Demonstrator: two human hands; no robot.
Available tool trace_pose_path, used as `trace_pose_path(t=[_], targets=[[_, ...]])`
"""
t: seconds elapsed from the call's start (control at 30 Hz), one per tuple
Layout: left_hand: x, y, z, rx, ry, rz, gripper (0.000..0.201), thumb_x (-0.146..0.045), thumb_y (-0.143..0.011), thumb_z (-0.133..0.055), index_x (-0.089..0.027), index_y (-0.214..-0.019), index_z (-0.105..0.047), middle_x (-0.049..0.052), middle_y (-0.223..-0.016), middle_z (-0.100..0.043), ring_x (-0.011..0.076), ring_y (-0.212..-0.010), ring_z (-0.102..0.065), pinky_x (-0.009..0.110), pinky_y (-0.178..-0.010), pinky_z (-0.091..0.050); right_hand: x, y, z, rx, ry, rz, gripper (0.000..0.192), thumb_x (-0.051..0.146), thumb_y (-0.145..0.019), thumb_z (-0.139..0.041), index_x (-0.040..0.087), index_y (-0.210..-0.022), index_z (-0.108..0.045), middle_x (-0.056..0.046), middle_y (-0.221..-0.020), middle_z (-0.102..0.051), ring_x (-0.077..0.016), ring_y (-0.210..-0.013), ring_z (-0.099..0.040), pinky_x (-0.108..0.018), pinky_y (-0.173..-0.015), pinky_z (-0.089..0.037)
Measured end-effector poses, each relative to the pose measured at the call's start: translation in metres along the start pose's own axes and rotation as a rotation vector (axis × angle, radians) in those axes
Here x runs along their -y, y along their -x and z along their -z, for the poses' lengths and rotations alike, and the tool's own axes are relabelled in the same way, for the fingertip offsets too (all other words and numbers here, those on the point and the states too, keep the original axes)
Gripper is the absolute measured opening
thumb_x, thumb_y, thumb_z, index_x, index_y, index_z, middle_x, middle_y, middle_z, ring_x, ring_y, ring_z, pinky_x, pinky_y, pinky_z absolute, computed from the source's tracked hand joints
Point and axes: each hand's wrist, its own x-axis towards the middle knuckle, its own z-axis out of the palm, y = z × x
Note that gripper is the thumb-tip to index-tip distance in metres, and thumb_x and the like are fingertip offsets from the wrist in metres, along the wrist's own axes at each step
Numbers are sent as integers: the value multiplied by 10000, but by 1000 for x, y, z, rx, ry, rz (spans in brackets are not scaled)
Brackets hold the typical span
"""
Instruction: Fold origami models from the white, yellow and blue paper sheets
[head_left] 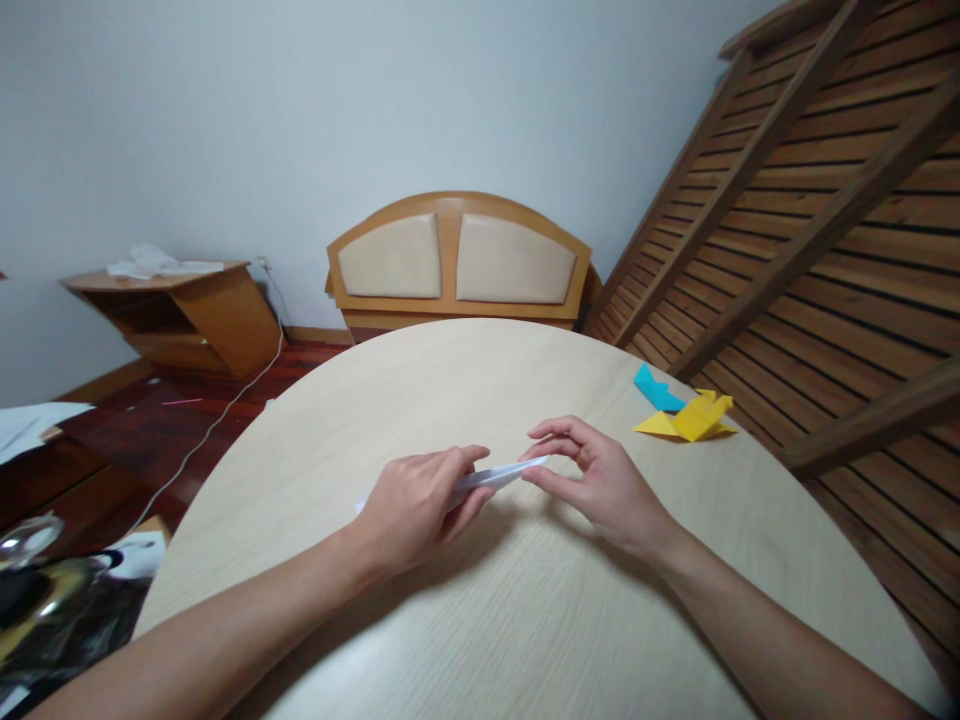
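Note:
A folded piece of white paper (501, 473) lies flat and narrow just above the pale round table (480, 610). My left hand (420, 503) grips its left and middle part, thumb on top, and covers most of it. My right hand (592, 478) pinches the pointed right tip between thumb and forefinger, its other fingers curled above. A small corner of the paper sticks out to the left of my left hand.
A yellow folded paper figure (690, 418) and a blue one (654, 390) lie at the table's right edge. Behind stand a wooden headboard (459, 262), a slatted bed frame (825, 230) leaning at right, and a low wooden stand (187, 310) at left.

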Motion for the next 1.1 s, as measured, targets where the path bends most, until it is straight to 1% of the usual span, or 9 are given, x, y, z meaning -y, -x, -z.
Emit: trace_pose_path(t=[0.13,0.27,0.37,0.47,0.6,0.67,0.8,0.93,1.1], targets=[[-5,2,3,55,107,72,136,-278,-1002,-486,-194,-1027,-590,6,-801,-688,122,-581,-596,235,-533,-417,4,1,-4,22,-71,-9,329,342,-797,-778,214,-1067,-641,-45,-946,-709,-196,-905,-691,-364,-870,-565],[-12,0,8,89,232,167,193,-299,-990,-486,-181,-1035,-631,27,-840,-701,142,-659,-613,257,-602,-429,7,2,-5,43,-94,-7,288,323,-793,-771,213,-1035,-661,-50,-964,-706,-192,-912,-682,-367,-879,-563],[-17,-5,15,206,426,352,287,-338,-1010,-433,-191,-1046,-677,31,-884,-721,159,-737,-630,278,-688,-445,6,1,-4,39,-132,-24,342,323,-778,-787,213,-1070,-649,-45,-931,-703,-193,-895,-684,-370,-873,-564],[-16,-10,22,304,633,528,342,-386,-1001,-438,-171,-1003,-704,41,-868,-714,169,-766,-611,276,-698,-434,6,0,-3,57,-168,-33,331,317,-772,-795,213,-1052,-651,-46,-942,-699,-190,-891,-681,-363,-860,-561],[-7,-12,25,447,895,601,304,-413,-920,-566,-147,-973,-703,33,-842,-680,154,-742,-565,258,-672,-413,7,1,-4,86,-179,-58,255,315,-784,-789,214,-981,-662,-34,-930,-692,-178,-858,-673,-346,-826,-551],[-4,-10,23,495,961,628,275,-396,-879,-616,-145,-956,-695,18,-806,-659,139,-707,-542,248,-652,-400,7,1,-5,108,-185,-81,241,320,-791,-785,213,-967,-660,-29,-904,-687,-176,-851,-669,-343,-824,-544],[-5,-8,14,396,923,698,248,-386,-835,-650,-144,-880,-676,10,-775,-640,126,-669,-523,239,-615,-388,4,1,-6,160,-290,-155,329,313,-801,-769,219,-1086,-634,-31,-957,-678,-171,-888,-672,-337,-845,-540],[-8,-6,7,290,898,714,253,-391,-827,-656,-141,-864,-672,27,-803,-653,139,-712,-555,239,-618,-406,3,1,-7,151,-346,-246,443,334,-778,-776,212,-1166,-602,-37,-993,-665,-158,-857,-670,-332,-829,-543],[-11,-7,5,320,915,766,279,-410,-787,-698,-134,-826,-682,13,-724,-621,118,-632,-505,232,-573,-370,5,1,-8,133,-340,-293,478,310,-724,-809,192,-1143,-611,-34,-944,-687,-156,-822,-674,-330,-814,-539]])
